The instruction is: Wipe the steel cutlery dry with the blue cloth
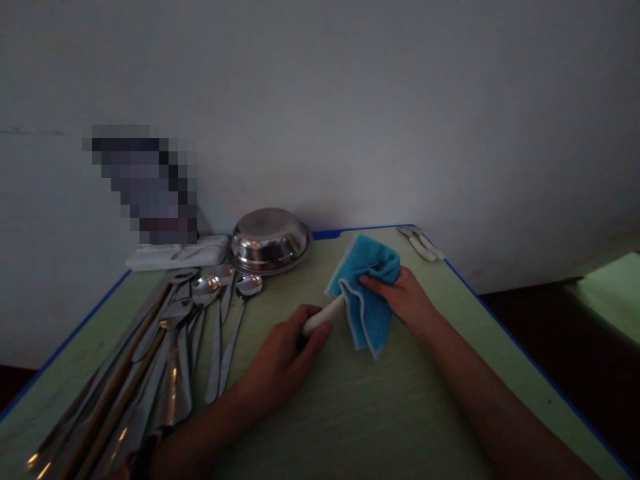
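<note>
My left hand (293, 350) is closed round the white handle (324, 315) of a utensil, held tilted over the table. The utensil's far end is covered by a blue cloth (367, 267) with pale edging, so its kind is hidden. My right hand (400, 300) grips the cloth, thumb on top, and wraps it about that end. Two corners of the cloth hang down below. Left of my left hand lies a spread of metal spoons (206, 288) and other long utensils, some with wooden-looking handles (120, 373).
An upturned steel bowl (270, 240) stands at the table's back edge. Beside it are a white tray (175, 253) and a blurred-out upright object (145, 180). White-handled utensils (420, 245) lie at the back right corner. A wall (350, 120) rises behind the blue-edged green table (360, 413).
</note>
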Demonstrator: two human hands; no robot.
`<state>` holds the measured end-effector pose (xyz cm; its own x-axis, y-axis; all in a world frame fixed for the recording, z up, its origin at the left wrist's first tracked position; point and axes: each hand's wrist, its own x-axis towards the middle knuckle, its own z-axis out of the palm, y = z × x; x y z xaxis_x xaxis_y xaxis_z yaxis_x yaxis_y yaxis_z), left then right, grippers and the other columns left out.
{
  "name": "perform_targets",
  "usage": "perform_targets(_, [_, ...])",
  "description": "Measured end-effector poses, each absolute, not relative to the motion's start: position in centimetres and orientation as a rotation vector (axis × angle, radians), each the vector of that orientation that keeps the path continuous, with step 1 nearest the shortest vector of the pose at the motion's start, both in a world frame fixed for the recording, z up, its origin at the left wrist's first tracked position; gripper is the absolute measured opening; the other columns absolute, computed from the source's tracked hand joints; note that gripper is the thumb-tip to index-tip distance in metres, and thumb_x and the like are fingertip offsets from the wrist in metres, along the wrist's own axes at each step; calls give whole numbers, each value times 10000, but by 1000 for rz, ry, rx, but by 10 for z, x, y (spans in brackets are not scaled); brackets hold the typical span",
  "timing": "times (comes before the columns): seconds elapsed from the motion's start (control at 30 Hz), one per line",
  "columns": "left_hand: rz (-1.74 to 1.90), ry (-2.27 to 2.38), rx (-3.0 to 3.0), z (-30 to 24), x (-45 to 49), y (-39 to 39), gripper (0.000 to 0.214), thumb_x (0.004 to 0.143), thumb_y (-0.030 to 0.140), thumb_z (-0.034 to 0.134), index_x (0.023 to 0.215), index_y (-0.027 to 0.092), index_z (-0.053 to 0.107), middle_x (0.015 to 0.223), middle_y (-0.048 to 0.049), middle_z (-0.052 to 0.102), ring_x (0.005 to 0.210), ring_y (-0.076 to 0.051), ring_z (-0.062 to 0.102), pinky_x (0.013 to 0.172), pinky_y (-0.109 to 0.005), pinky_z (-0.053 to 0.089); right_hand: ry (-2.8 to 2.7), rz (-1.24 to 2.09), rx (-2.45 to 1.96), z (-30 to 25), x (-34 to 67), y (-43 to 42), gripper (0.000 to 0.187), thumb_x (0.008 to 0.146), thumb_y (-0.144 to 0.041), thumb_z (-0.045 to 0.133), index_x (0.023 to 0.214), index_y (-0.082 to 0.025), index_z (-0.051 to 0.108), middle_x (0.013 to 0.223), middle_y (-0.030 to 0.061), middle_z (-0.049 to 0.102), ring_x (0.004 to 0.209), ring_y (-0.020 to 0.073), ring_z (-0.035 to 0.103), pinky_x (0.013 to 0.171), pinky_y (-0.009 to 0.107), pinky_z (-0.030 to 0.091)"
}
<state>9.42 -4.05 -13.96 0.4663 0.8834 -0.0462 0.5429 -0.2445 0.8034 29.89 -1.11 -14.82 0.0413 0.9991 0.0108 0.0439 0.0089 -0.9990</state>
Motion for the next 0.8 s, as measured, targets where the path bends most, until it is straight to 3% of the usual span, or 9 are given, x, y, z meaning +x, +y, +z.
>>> perform_targets(0.13, [291, 1061, 2140, -135, 94, -43, 331, 889, 402, 281, 802, 176, 507, 639, 0, 562, 575, -142, 540, 543, -242, 391, -989, 1179, -1227, -157, 280, -14, 316, 687, -435, 599, 866, -180, 653, 807, 25, 694, 777, 187, 633, 727, 317, 467])
perform_targets(0.37, [125, 1100, 2329, -139, 95, -46, 340, 894, 411, 252, 890, 174, 496, 692, -34, 631, 581, -169, 589, 549, -257, 409, -782, 1321, -1170, -163, 256, -24, 320, 659, -413, 634, 881, -183, 621, 852, 38, 685, 751, 177, 634, 696, 298, 477])
perform_targets(0.63, [129, 1070, 2373, -137, 96, -49, 347, 893, 406, 244, 874, 177, 504, 695, -39, 633, 628, -188, 600, 617, -297, 420, -912, 1101, -1284, -162, 271, -16, 369, 721, -507, 525, 834, -172, 631, 756, 30, 674, 773, 187, 618, 700, 302, 459])
perform_targets(0.8, [153, 1005, 2283, -131, 95, -52, 344, 895, 389, 242, 818, 178, 503, 670, -22, 594, 613, -170, 566, 603, -286, 409, -601, 1143, -1253, -157, 284, -8, 374, 695, -530, 546, 809, -177, 599, 753, 48, 674, 702, 195, 627, 612, 304, 479])
